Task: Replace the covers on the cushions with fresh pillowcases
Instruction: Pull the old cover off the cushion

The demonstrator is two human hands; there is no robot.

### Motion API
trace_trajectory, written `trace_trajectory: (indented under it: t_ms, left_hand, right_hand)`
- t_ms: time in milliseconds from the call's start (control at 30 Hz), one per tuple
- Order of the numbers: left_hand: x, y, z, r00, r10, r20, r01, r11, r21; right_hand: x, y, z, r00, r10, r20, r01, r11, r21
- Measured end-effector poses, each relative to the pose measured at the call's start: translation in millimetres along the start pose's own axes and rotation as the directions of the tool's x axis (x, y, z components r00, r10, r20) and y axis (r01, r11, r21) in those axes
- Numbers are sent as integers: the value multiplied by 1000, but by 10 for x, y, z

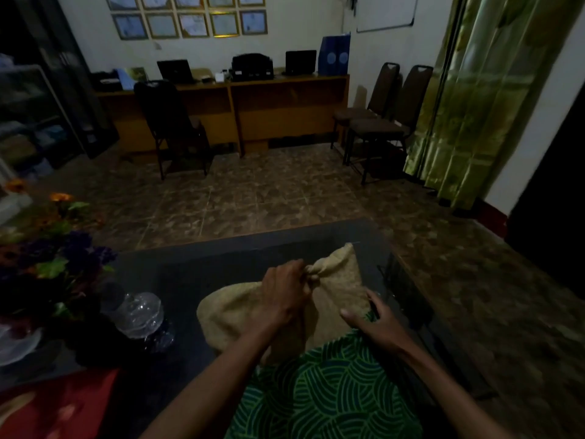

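A beige cushion (231,315) lies on the dark glass table (196,267) in front of me. A green cover with a light wavy line pattern (326,394) wraps its near end and runs down toward me. My left hand (285,296) grips a bunched corner of the beige fabric near the cushion's far end. My right hand (376,324) holds the edge of the green cover at the cushion's right side, thumb on top. The near part of the cushion is hidden inside the green cover.
A bunch of artificial flowers (53,248) and a clear glass jar (139,315) stand on the table's left. Something red (57,407) lies at the lower left. Beyond the tiled floor are a desk (234,106), dark chairs (383,122) and a green curtain (468,99).
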State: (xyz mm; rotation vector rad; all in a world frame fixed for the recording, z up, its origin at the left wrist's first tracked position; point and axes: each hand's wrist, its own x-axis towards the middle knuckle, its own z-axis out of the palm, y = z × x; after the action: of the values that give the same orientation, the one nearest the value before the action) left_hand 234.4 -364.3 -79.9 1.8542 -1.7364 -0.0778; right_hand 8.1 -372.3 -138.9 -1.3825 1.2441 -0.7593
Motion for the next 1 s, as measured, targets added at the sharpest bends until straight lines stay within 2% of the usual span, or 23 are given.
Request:
trace_trajectory:
  t_ms: [100, 200, 333, 400, 500, 567, 667, 700, 767, 833, 1000]
  left_hand:
    - [272, 80, -190, 989, 65, -135, -67, 998, -4]
    - [547, 137, -408, 982, 100, -162, -95, 995, 36]
    - [788, 82, -543, 986, 4, -168, -1, 1000, 17]
    - [811, 24, -521, 987, -56, -152, 57, 998, -2]
    - [708, -108, -304, 987, -137, -81, 141, 988, 57]
    - [581, -170, -126, 991, -115, -63, 120, 990, 74]
    - [415, -137, 135, 997, 25, 68, -29, 998, 48]
    - [371, -95, 207, 990, 40, 138, -47, 998, 49]
    - [325, -14, 346, 972, -28, 234, 14, 998, 58]
    - [325, 51, 477, 969, -91, 230, 71, 993, 95]
    - [420, 182, 636, 989, -78, 126, 54, 982, 181]
  right_hand:
    - [88, -226, -77, 997, -75, 6, 75, 996, -37]
    - [150, -426, -43, 987, -156, -34, 157, 987, 29]
    - [192, -621, 58, 979, -197, -52, 202, 972, 121]
    - [224, -625, 77, 982, -176, -66, 182, 979, 94]
    - [222, -387, 202, 993, -104, -47, 101, 993, -59]
    - [186, -93, 315, 998, -48, -46, 43, 993, -106]
    - [174, 188, 338, 986, -38, -160, 39, 999, 0]
    - [182, 241, 303, 976, -37, -214, 46, 998, 40]
    - [168, 317, 224, 949, -30, -313, 50, 997, 56]
    - [123, 383, 166, 933, 1, -359, 11, 999, 31]
    - [163, 501, 98, 946, 75, -316, -89, 995, -32]
